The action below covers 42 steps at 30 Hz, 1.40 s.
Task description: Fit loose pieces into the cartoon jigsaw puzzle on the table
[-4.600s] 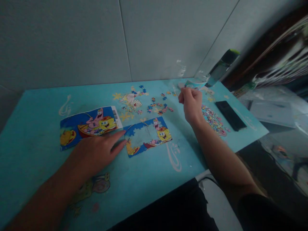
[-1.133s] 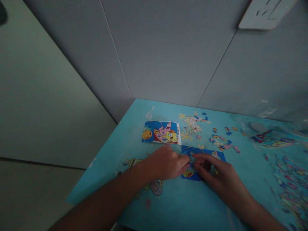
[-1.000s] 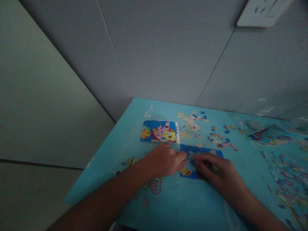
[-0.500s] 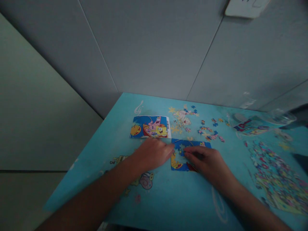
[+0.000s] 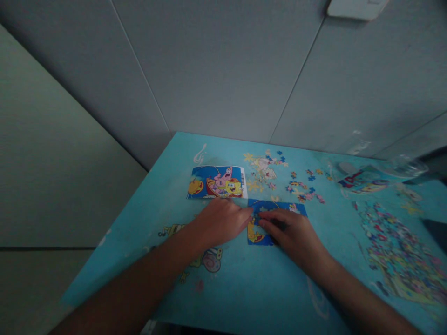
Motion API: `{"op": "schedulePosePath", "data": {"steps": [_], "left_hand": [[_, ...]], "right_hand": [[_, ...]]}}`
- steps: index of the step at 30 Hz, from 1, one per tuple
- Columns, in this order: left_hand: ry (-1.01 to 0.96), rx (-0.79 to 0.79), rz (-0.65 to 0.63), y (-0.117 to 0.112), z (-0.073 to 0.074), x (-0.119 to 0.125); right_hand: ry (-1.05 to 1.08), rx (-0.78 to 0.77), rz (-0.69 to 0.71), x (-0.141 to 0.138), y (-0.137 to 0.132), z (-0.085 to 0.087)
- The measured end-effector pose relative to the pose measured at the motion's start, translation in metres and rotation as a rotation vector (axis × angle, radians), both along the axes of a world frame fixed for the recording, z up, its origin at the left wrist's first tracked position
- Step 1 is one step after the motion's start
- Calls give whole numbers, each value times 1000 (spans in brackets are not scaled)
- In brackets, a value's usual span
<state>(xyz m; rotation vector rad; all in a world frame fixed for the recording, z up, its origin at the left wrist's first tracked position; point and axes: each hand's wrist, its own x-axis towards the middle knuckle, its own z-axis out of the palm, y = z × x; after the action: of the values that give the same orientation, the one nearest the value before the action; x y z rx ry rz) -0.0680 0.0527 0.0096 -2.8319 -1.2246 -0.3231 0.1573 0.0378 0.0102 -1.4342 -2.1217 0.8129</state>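
A partly built jigsaw puzzle (image 5: 258, 232) with a blue border lies on the turquoise cartoon-printed table (image 5: 244, 288). My left hand (image 5: 220, 221) rests flat at the puzzle's left edge, fingers stretched toward it. My right hand (image 5: 291, 232) lies over the puzzle's middle, fingertips pressed down on its upper left part; whether a piece sits under them is hidden. A printed reference picture (image 5: 216, 181) of the same cartoon scene lies just behind my left hand.
Loose puzzle pieces (image 5: 303, 186) are scattered behind the puzzle. A large heap of pieces (image 5: 398, 251) lies at the right. A clear plastic bag or wrapper (image 5: 366, 179) sits at the back right. Grey wall panels rise behind the table; a white socket (image 5: 356, 7) hangs above.
My right hand came back from the far right pieces to the puzzle and now presses on it. My left hand stays at the puzzle's left edge. The view has shifted slightly.
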Motion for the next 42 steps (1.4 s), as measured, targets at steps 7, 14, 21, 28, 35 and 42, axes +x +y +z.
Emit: {"op": "schedulePosePath", "data": {"steps": [7, 14, 21, 28, 35, 42], "left_hand": [[28, -12, 9, 0, 2, 0], [17, -22, 5, 1, 1, 1], [6, -7, 3, 0, 2, 1], [-18, -5, 3, 0, 0, 1], [-20, -8, -2, 0, -1, 1], [-8, 2, 4, 1, -2, -1]], "right_hand": [[-39, -7, 33, 3, -1, 7], [-78, 35, 5, 2, -3, 4], [-147, 63, 0, -2, -4, 5], [-146, 76, 1, -3, -2, 3], [-150, 94, -9, -2, -1, 0], [-173, 75, -1, -3, -1, 2]]}}
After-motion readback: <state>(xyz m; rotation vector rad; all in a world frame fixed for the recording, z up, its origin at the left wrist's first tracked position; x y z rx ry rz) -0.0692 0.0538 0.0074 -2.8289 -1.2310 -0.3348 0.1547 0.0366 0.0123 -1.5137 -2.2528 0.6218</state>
